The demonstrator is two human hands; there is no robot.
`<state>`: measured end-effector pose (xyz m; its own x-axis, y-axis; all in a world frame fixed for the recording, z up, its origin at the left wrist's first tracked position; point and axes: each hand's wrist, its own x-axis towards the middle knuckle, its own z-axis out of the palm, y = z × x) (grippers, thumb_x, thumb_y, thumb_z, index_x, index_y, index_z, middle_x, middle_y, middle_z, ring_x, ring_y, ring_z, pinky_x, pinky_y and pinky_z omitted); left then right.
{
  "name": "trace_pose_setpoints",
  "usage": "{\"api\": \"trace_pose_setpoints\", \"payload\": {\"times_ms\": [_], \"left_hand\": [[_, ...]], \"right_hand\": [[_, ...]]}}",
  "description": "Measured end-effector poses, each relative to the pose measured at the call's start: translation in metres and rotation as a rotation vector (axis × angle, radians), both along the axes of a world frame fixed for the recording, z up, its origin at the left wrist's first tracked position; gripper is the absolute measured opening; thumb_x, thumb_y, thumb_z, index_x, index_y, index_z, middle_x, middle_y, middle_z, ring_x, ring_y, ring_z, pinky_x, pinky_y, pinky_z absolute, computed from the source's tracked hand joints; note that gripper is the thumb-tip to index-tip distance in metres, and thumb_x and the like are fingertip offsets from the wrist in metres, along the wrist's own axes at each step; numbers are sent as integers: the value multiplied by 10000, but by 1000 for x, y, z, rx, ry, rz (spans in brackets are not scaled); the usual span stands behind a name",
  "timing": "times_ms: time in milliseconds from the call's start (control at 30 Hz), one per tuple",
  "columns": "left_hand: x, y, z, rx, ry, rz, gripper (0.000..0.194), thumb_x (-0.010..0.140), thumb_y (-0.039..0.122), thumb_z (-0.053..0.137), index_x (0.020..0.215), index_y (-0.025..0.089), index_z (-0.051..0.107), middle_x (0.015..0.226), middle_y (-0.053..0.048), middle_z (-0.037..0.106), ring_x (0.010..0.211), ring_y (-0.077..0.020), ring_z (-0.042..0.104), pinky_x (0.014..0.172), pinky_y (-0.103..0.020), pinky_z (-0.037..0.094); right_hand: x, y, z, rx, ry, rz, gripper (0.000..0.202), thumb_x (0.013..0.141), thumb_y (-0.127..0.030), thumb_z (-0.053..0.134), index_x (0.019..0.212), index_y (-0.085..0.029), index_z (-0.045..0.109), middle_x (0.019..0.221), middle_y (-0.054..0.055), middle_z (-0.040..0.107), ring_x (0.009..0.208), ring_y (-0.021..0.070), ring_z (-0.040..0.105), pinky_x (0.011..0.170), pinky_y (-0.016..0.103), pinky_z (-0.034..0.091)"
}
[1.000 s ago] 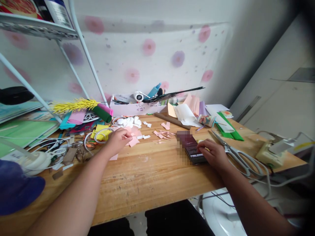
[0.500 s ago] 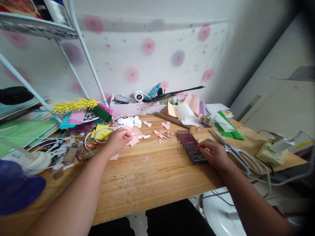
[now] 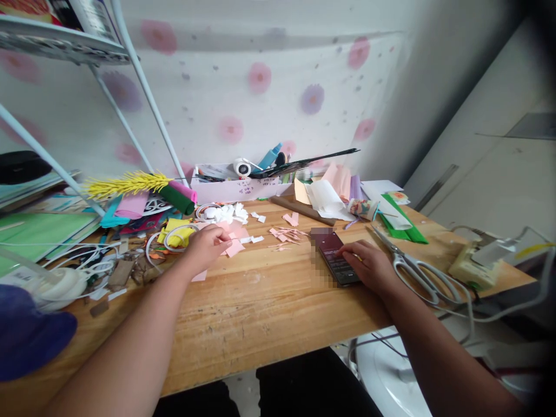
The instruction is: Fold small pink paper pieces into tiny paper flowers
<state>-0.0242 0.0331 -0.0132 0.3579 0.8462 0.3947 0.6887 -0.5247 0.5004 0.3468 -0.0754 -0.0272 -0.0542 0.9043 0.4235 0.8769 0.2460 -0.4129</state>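
Observation:
My left hand (image 3: 208, 246) is over the left middle of the wooden table, thumb and fingers pinched together beside pink paper pieces (image 3: 235, 248). Whatever lies between those fingertips is too small to make out. On the right, my right hand (image 3: 369, 263) rests at the edge of a dark smartphone (image 3: 336, 260), its index fingertip on the lit screen. The other fingers are curled, with a small yellowish bit showing among them that I cannot name. Narrow pink strips (image 3: 287, 234) lie between the hands. Large grey-handled scissors (image 3: 417, 272) lie just right of my right hand.
White paper shapes (image 3: 226, 214) and yellow paper (image 3: 176, 230) lie behind my left hand. A white box (image 3: 243, 190) stands along the wall. Cables (image 3: 93, 266) and scraps clutter the left; a power strip (image 3: 471, 266) sits at the right edge.
My right index finger has moved left and farther over the phone screen. The left hand keeps its pinch by the pink paper. The whole view has shifted slightly.

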Motion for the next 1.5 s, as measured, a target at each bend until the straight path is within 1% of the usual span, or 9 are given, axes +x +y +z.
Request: {"api": "trace_pose_setpoints", "payload": {"times_ms": [200,267,433,667,867,1100,1233,1333,1500], "left_hand": [[-1,2,-1,4,18,-13,134,699,301,521,656,177,550,759,-8,536,713,-136,496,646,-259,393],[0,2,-1,-6,15,-12,139,698,306,520,659,177,550,766,-10,539,711,-137,497,640,-258,392],[0,1,0,-4,13,-10,148,699,316,519,657,177,548,774,-12,542,720,-140,501,638,-257,392],[-1,2,-1,14,18,-9,153,701,325,518,662,181,553,765,-6,539,696,-132,503,636,-257,397],[-1,1,0,16,8,-21,106,686,278,520,667,184,567,786,-12,543,731,-141,509,655,-264,408],[0,-1,0,9,13,-3,108,687,273,513,677,187,578,801,-13,540,722,-140,511,639,-258,409],[-1,0,0,22,26,-5,105,685,267,511,667,185,575,789,-15,540,728,-143,508,644,-258,406],[-1,0,0,24,31,-3,107,685,268,510,667,184,573,783,-14,539,721,-142,506,651,-261,404],[-1,0,0,14,42,-1,115,688,265,499,678,178,574,801,-20,539,738,-146,506,661,-265,403]], "right_hand": [[3,-2,-1,82,135,-61,199,778,-289,445,801,-213,626,799,30,599,759,159,549,693,276,422],[4,-2,-1,96,150,-72,198,780,-287,442,794,-212,625,794,27,601,762,160,548,700,280,419],[2,-1,-2,69,116,-67,214,779,-313,441,816,-212,626,811,36,593,768,163,547,694,278,419],[-2,3,-2,6,-2,-21,223,788,-309,424,837,-223,623,839,40,585,799,163,545,715,275,418],[0,2,-2,63,84,-68,225,794,-306,425,870,-224,620,821,32,578,779,153,543,702,268,417],[1,3,-2,79,88,-70,231,794,-310,423,901,-227,610,852,36,578,802,161,541,724,278,415],[-2,3,1,10,20,-54,225,791,-311,422,884,-225,608,864,42,576,820,164,539,739,279,411],[-5,3,2,-42,-18,-38,210,788,-308,426,840,-219,610,848,42,574,792,160,541,730,276,412],[-1,4,-1,48,49,-70,214,786,-314,431,855,-223,612,843,35,582,793,162,540,713,272,414]]}}
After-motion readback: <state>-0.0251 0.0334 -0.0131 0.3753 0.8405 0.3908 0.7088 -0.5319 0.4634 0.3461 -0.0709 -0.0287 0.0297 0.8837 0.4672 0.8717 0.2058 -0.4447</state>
